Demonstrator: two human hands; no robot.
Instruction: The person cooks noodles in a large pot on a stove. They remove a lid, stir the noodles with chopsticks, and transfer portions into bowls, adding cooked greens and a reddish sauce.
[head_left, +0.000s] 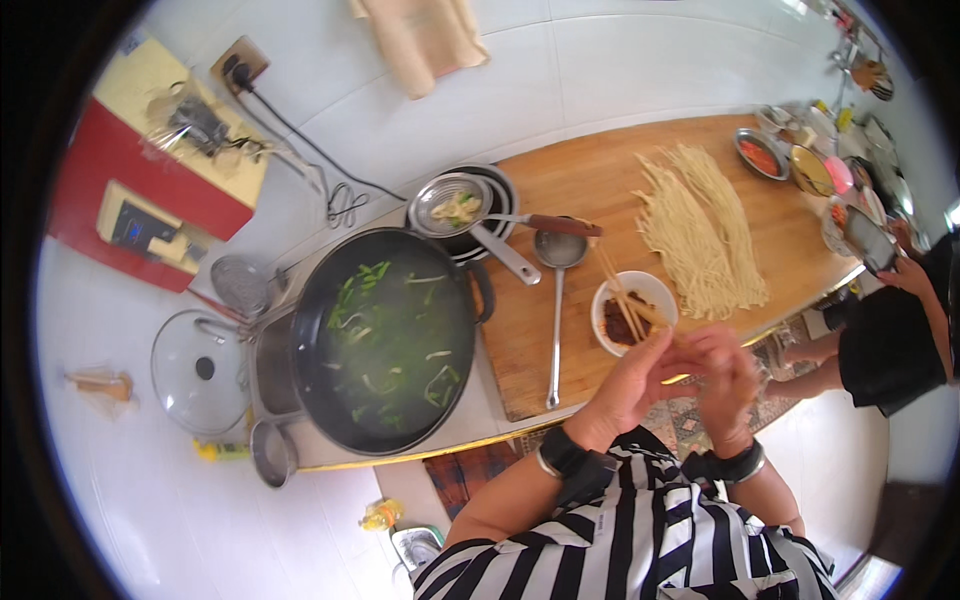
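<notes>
Beyond the counter's front edge, my left hand and my right hand are close together with fingers bent. My right hand is blurred, and whether anything small is between the fingers cannot be told. Just past my left fingertips stands a white bowl of dark red sauce, with wooden chopsticks and a thicker light-brown utensil in it. A metal ladle lies left of the bowl. Behind it, long cut noodles lie in two bundles on the wooden board.
A big black pan with greens in steaming liquid stands left. Beside it, a strainer rests over stacked bowls. A glass lid leans far left. At the right, a co-worker's hand holds a dark-surfaced object near a dish of red food.
</notes>
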